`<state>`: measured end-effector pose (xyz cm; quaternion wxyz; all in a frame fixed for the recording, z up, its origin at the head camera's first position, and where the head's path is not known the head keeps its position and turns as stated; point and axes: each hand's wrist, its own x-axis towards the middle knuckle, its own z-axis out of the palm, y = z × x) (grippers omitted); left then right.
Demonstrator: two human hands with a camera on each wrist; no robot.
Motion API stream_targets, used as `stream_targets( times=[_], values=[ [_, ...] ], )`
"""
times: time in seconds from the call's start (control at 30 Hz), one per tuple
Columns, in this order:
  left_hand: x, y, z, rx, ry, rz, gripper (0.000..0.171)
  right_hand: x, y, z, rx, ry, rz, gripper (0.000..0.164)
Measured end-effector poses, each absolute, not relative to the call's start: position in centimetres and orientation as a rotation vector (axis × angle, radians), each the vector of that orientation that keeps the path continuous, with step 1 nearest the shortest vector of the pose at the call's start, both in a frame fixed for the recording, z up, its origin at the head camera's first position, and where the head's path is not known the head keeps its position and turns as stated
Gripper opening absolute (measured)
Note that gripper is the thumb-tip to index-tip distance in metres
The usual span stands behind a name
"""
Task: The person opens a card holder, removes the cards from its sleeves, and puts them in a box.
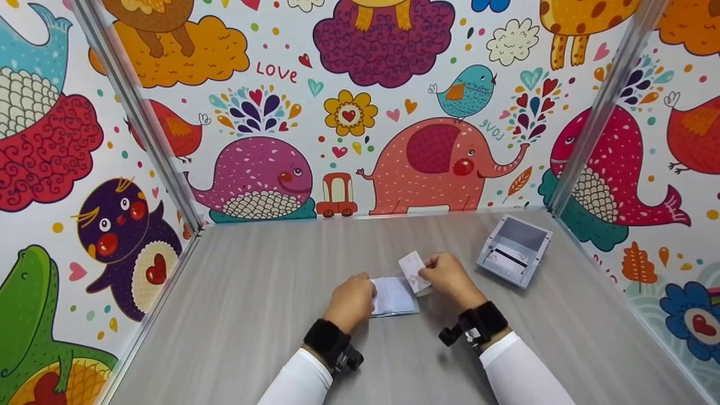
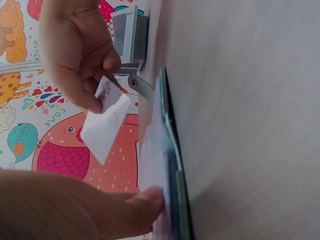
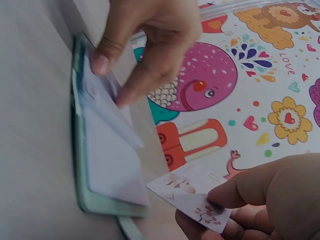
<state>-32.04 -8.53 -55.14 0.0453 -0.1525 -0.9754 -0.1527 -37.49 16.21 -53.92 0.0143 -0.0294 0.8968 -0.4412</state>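
Note:
A small notebook [image 1: 396, 298] with a green cover and pale pages lies open on the table. My left hand [image 1: 350, 301] pinches its pages near the left side; in the right wrist view, thumb and finger hold a lifted page [image 3: 107, 117]. My right hand [image 1: 453, 278] pinches a white card [image 1: 412, 265] between thumb and fingers, over the notebook's right edge. Pinkish printed figures and a blossom branch show on the card [image 3: 187, 190] in the right wrist view. The left wrist view has the notebook's green cover [image 2: 175, 165] edge-on, with the card raised beside it.
A grey open-topped box [image 1: 520, 233] stands at the back right of the wood-grain table [image 1: 253, 270], with pale cards under a black strip inside. Cartoon-printed walls [image 1: 270, 118] with metal corner posts enclose the back and both sides. Each wrist wears a black camera strap [image 1: 489, 323].

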Motion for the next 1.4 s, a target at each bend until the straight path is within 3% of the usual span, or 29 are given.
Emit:
stream_targets(
  times=[0.53,1.07,1.4],
  values=[
    [-31.8,-8.6,-55.0,-0.482,-2.945,-0.462,0.011,-38.6,22.9,-51.0,0.011,3.029,-1.273,0.023],
    [-31.8,-8.6,-55.3,-0.483,-2.941,-0.443,0.010,-38.1,29.5,-49.2,0.286,3.096,-1.235,0.031],
    [-31.9,-8.6,-55.3,-0.483,-2.922,-0.436,0.011,-37.9,31.7,-49.4,0.344,3.207,-1.217,0.028]
  ],
)
